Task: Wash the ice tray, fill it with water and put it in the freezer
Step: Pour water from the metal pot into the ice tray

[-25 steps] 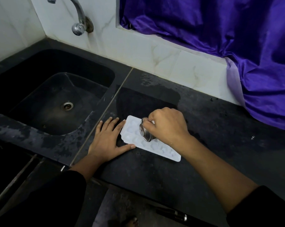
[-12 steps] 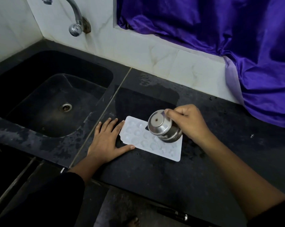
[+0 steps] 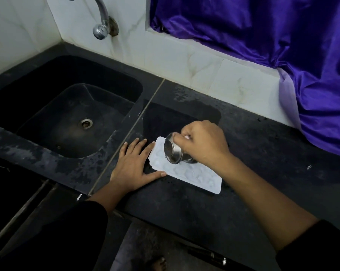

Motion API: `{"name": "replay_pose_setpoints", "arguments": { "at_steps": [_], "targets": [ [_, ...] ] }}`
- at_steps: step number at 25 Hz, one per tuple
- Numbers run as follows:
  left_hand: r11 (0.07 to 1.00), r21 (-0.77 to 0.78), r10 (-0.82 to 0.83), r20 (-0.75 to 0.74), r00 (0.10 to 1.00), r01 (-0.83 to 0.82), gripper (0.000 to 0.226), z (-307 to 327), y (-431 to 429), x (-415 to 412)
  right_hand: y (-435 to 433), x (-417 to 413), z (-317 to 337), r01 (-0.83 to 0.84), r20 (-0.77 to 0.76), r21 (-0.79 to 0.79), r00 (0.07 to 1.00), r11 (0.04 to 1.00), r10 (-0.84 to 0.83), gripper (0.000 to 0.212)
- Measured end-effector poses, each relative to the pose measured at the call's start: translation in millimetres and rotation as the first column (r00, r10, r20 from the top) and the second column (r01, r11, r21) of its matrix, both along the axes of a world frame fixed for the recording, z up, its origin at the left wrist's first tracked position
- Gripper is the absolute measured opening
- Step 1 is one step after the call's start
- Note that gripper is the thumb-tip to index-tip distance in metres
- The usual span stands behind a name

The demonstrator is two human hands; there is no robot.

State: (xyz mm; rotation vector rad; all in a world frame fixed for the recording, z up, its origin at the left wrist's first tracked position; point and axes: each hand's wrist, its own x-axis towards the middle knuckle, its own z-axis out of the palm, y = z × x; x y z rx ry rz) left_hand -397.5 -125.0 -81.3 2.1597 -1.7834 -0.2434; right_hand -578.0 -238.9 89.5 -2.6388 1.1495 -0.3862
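Tray: our white flat plastic ice tray [image 3: 194, 174] lies on the black stone counter [image 3: 266, 165], just right of the sink seam and near the counter's front edge.
Left hand: our left hand [image 3: 133, 165] lies flat with straight, spread fingers. It holds nothing, and the thumb touches the tray's near edge.
Right hand: our right hand [image 3: 203, 143] curls its fingers round a small shiny steel cup [image 3: 174, 152], tipped sideways over the tray.
Room: there is bare counter right of the tray, up to the shiny purple cloth [image 3: 263, 36]. The black sink [image 3: 53, 90] is on the left.
Hard to see: the cup and hand cover part of the tray. We cannot see the cup's mouth or any water. The silver tap [image 3: 102, 22] is cut off on top.
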Motion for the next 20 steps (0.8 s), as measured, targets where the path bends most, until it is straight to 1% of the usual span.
{"name": "replay_pose_setpoints", "arguments": {
  "at_steps": [2, 6, 8, 11, 13, 14, 16, 17, 18, 19, 20],
  "targets": [
    [1.0, 0.004, 0.001, -0.001, 1.0, -0.001, 0.116, 0, 1, 0, 9, 14, -3, -0.047, -0.12, -0.078, 0.992, 0.996, 0.038, 0.047],
    [1.0, -0.015, 0.006, 0.001, 1.0, -0.006, 0.116, -2, 0, 1, 17, 31, -5, -0.117, -0.253, -0.163, 0.965, 0.98, 0.073, 0.042],
    [1.0, -0.015, 0.008, 0.003, 1.0, -0.008, 0.116, -2, 0, 0, 17, 36, -6, -0.136, -0.274, -0.189, 0.958, 0.973, 0.081, 0.041],
    [1.0, -0.018, 0.01, -0.001, 1.0, -0.01, 0.116, -1, 0, 0, 14, 32, -6, -0.109, -0.229, -0.199, 0.972, 0.974, 0.062, 0.043],
    [1.0, -0.015, 0.011, -0.011, 1.0, -0.011, 0.115, 0, 1, 0, 6, 19, -8, -0.033, -0.147, -0.143, 0.989, 0.989, 0.012, 0.048],
    [1.0, -0.011, 0.011, -0.015, 1.0, -0.011, 0.114, 0, 1, 0, 1, 10, -11, 0.015, -0.078, -0.077, 0.997, 0.997, -0.021, 0.051],
    [1.0, -0.003, 0.007, -0.016, 1.0, -0.007, 0.114, 1, 1, 0, -12, -12, -15, 0.092, 0.148, 0.14, 0.982, 0.986, -0.113, 0.055],
    [1.0, 0.001, 0.006, -0.013, 1.0, -0.006, 0.114, 1, 0, 0, -16, -22, -16, 0.095, 0.275, 0.27, 0.946, 0.958, -0.172, 0.057],
    [1.0, 0.004, 0.005, -0.008, 1.0, -0.005, 0.114, 1, 1, 0, -18, -32, -17, 0.085, 0.386, 0.389, 0.889, 0.917, -0.245, 0.058],
    [1.0, 0.007, 0.006, 0.0, 1.0, -0.006, 0.114, 1, 0, 0, -19, -41, -17, 0.071, 0.467, 0.491, 0.82, 0.868, -0.331, 0.058],
    [1.0, 0.008, 0.006, 0.008, 1.0, -0.006, 0.114, 1, 1, 0, -19, -48, -17, 0.058, 0.518, 0.574, 0.747, 0.817, -0.416, 0.057]
  ]
}}
